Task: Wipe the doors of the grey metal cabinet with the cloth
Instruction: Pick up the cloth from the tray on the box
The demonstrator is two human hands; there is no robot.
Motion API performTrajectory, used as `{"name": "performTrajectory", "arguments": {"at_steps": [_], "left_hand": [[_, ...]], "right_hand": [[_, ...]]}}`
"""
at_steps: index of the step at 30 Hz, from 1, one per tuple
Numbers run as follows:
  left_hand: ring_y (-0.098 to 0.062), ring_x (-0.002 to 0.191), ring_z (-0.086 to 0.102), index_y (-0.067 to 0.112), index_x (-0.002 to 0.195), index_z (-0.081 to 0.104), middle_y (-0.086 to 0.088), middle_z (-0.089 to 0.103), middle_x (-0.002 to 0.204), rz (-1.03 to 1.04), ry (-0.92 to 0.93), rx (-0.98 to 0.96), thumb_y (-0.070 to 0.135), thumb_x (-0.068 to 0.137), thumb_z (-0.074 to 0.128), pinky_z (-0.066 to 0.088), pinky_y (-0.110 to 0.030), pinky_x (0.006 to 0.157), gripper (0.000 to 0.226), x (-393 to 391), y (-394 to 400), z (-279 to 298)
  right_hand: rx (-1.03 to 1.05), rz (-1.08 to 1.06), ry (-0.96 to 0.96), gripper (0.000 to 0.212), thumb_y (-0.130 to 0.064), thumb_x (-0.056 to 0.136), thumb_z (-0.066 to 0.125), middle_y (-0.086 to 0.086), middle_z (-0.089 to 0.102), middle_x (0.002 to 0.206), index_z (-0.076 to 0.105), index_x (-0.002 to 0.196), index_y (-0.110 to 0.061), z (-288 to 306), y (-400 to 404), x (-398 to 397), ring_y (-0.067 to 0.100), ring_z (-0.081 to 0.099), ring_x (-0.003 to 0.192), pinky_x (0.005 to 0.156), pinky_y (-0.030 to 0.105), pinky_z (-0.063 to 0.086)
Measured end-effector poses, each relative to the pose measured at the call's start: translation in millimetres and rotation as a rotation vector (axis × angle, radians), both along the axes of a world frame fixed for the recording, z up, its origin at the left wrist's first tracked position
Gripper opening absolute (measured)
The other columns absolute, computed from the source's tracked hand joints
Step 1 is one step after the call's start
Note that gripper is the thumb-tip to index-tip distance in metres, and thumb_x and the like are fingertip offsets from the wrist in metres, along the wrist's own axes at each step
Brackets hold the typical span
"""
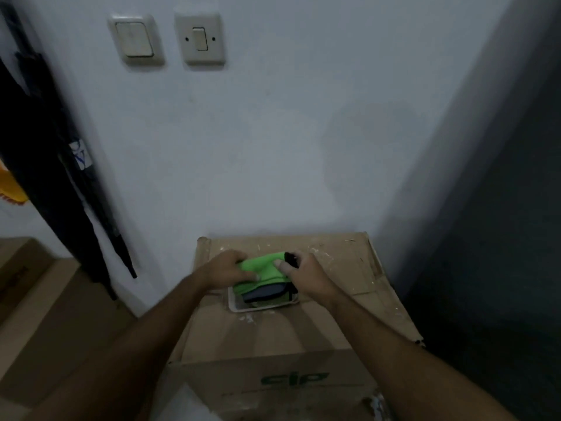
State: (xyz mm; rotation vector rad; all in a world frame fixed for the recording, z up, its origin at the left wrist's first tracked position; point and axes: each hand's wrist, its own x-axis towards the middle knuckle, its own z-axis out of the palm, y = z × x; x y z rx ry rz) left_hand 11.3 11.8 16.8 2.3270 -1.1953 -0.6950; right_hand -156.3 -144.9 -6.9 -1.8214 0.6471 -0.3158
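item: green cloth (263,270), folded, found on top of a small stack of grey and green cloths in a white tray (235,305). the tray is set on a worn cardboard box (334,268) placed against a pale wall (273,132).

left hand (229,268): curled over the left edge of the green cloth, with the thumb laid across its top; the cloth is gripped.

right hand (306,273): the right edge of the same cloth is pinched under the thumb; a small black object (292,259) is seen at the fingers, but whether it is held cannot be told. the picture is blurred here.

grey metal cabinet (501,208): a dark grey upright surface is seen to the right of the box, well apart from both hands.

also recorded: two light switches (170,39) on the wall above; dark folded umbrellas (60,183) leaned at the left; a second cardboard box (39,299) at lower left.
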Motion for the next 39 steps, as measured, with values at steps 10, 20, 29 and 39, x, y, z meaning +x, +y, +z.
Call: {"name": "performTrajectory", "arguments": {"at_steps": [10,20,29,39], "left_hand": [[-0.027,0.096,0.076,-0.005,0.121,0.072,-0.025,0.074,0.118,0.027,1.017,-0.415,0.012,0.08,0.083,0.062,-0.03,0.081,0.046,-55,8,68],[-0.03,0.098,0.074,-0.006,0.12,0.072,-0.024,0.073,0.115,-0.26,1.037,-0.329,0.007,0.07,0.09,0.062,-0.033,0.085,0.055,-120,-27,125],[-0.025,0.095,0.074,-0.002,0.132,0.063,-0.02,0.074,0.114,-0.236,0.981,-0.521,0.011,0.077,0.077,0.062,-0.03,0.08,0.058,-239,-72,168],[-0.022,0.083,0.07,0.002,0.103,0.076,-0.014,0.075,0.093,-0.434,0.8,-0.741,0.037,0.092,0.066,0.055,-0.029,0.075,0.039,-457,-140,262]], "right_hand": [[0.129,-0.002,-0.091,0.013,-0.025,0.082,0.071,-0.005,0.059,0.07,0.062,0.072,-0.022,89,-7,-49,0.014,0.054,0.07,0.062,0.029,0.042],[-0.234,0.056,0.03,0.038,-0.051,0.076,0.064,0.001,0.075,0.094,0.07,0.099,-0.022,157,1,-138,0.015,0.07,0.088,0.082,0.04,0.055],[-0.401,-0.082,0.009,0.024,-0.044,0.096,0.057,-0.002,0.067,0.092,0.063,0.1,-0.02,197,-3,-263,0.015,0.065,0.085,0.074,0.035,0.05],[0.06,-0.225,-0.449,0.024,-0.022,0.098,0.058,0.016,0.075,0.099,0.076,0.096,-0.006,274,-37,-470,0.028,0.069,0.093,0.082,0.036,0.052]]}}
